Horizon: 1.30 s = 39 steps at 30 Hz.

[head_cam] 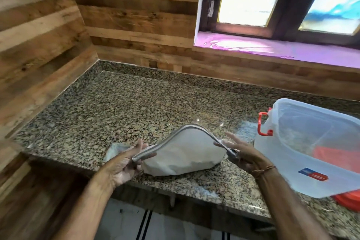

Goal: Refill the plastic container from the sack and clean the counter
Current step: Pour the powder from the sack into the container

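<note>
Pinching the sack by its rim's 2 ends, left hand and right hand hold it between them on the counter

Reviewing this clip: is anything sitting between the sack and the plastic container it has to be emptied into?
Nothing visible does. Only bare counter separates the sack from the plastic container to its right; the right hand holds the sack's end on that side, the left hand the other.

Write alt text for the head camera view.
The left hand and right hand hold the ends of a grey-rimmed white sack on a speckled granite counter. A translucent plastic container with a red latch sits at right.
</note>
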Each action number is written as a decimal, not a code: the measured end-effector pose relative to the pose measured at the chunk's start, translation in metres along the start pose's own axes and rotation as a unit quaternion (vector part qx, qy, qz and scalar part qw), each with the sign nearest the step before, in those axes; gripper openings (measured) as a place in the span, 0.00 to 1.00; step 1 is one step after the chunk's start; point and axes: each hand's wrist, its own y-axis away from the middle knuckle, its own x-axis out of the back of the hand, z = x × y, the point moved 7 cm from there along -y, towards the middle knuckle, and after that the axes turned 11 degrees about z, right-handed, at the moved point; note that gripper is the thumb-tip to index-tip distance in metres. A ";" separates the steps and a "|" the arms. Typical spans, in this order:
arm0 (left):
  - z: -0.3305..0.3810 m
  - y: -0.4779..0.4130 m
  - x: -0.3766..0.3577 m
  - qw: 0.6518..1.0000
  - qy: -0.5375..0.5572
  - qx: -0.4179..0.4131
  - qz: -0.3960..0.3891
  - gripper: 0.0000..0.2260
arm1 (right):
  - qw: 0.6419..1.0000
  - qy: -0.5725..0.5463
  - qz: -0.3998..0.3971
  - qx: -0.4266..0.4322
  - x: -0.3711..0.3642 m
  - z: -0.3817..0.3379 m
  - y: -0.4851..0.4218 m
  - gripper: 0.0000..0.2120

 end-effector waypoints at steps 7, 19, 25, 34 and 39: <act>-0.005 -0.002 -0.001 0.993 0.006 -0.072 0.091 0.06 | 0.995 -0.005 -0.012 0.099 0.011 -0.005 0.005 0.16; -0.012 0.013 0.017 0.926 -0.107 -0.313 0.181 0.04 | 0.863 0.211 0.234 0.396 0.032 -0.025 0.015 0.06; -0.031 0.023 0.008 0.909 -0.220 -0.277 0.218 0.05 | 0.903 0.191 0.188 0.337 0.038 -0.022 -0.011 0.07; -0.021 -0.017 0.019 0.940 -0.278 -0.033 0.194 0.41 | 0.982 0.182 -0.043 -0.031 0.028 -0.007 -0.046 0.35; -0.049 -0.032 0.021 0.948 -0.251 0.033 0.192 0.50 | 0.941 0.337 0.003 0.042 0.020 -0.018 -0.050 0.15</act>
